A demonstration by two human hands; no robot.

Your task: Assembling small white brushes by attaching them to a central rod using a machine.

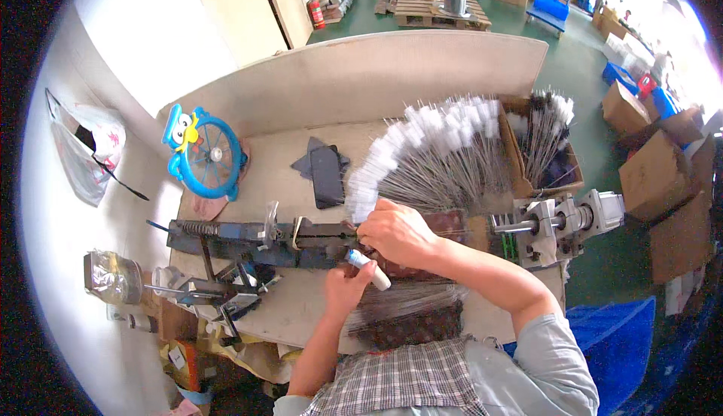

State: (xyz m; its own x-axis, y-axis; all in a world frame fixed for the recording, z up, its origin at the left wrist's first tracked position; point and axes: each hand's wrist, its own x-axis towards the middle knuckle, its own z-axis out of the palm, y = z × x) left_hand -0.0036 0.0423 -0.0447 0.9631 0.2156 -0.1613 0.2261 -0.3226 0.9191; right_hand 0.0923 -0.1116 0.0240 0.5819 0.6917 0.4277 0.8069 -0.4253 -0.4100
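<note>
At bench centre | left hand (345,286) fingers closed around white tube (369,269) (tip up) | right hand (398,233) fingers pinched, contents unclear

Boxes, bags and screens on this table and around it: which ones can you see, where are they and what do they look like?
Phone: flat dark rectangle, screen off, mid-table behind the dark metal jig.
Open cardboard box: brown, at the table's right end, holding white-tipped wire brushes.
Cardboard cartons: brown, stacked on the green floor at right.
Plastic bag: clear, white and red, hanging on the left wall.
</note>
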